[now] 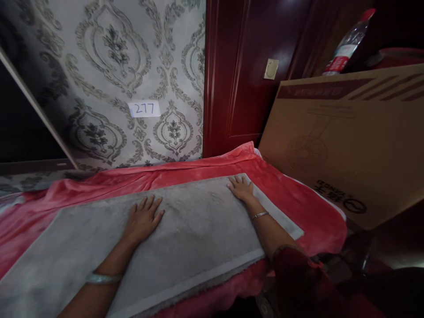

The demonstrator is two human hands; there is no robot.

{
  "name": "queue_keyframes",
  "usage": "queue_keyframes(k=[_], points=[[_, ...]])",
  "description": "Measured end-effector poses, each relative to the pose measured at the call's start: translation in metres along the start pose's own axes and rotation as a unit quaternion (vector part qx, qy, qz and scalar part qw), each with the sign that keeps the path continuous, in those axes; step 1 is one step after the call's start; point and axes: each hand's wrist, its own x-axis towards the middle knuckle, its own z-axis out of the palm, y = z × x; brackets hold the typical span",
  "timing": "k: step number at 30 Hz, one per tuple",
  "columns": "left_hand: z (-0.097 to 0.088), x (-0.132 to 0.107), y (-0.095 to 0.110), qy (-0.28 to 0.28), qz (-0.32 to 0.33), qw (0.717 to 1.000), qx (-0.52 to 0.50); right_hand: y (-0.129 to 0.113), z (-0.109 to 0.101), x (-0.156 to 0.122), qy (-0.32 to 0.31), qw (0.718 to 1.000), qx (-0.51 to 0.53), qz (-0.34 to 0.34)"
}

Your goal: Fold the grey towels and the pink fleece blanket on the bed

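A grey mat (pixel 198 225) with a pale border lies flat, and fuzzy pile shows under its near edge. My left hand (pixel 142 219) rests palm down on the mat's middle, fingers apart. Close to the far right corner, my right hand (pixel 241 187) presses flat on the same mat with its fingers spread. Neither hand grips anything. Beneath the mat spreads a red plush cloth (pixel 291 203), rumpled along the wall side.
A large cardboard box (pixel 347 141) leans at the right, and a plastic bottle (pixel 344 48) with a red cap stands behind its top edge. Patterned wallpaper (pixel 165 57) and a dark red door (pixel 232 79) rise behind. A dark screen (pixel 26 119) is at the left.
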Motion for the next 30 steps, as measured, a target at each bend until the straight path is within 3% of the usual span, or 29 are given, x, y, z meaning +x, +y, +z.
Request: queue_keyframes(k=[4,11,15,19,22,24,26,30], points=[[-0.002,-0.001,0.001,0.002,-0.002,1.0,-0.01,0.02,-0.005,0.002,-0.041,0.999,-0.009,-0.029],[-0.003,-0.001,0.001,0.009,0.004,1.0,-0.028,0.058,-0.013,-0.029,-0.02,1.0,-0.015,0.015],[-0.001,-0.002,0.0,0.033,0.015,0.999,-0.032,0.058,-0.005,-0.058,0.007,0.999,-0.031,0.026],[-0.001,-0.003,0.0,0.098,0.068,0.99,-0.071,0.05,0.014,-0.084,0.035,0.997,-0.055,-0.037],[-0.014,-0.013,0.014,0.106,0.111,0.979,-0.133,0.048,0.025,-0.094,0.046,0.996,-0.059,-0.041],[-0.035,-0.031,0.036,0.089,0.111,0.968,-0.204,0.051,0.03,-0.094,0.055,0.996,-0.061,-0.044],[-0.066,-0.062,0.066,0.073,0.143,0.923,-0.349,0.055,0.034,-0.092,0.06,0.995,-0.063,-0.05],[-0.14,-0.146,0.118,-0.029,0.289,0.722,-0.628,0.065,0.043,-0.086,0.071,0.994,-0.059,-0.054]])
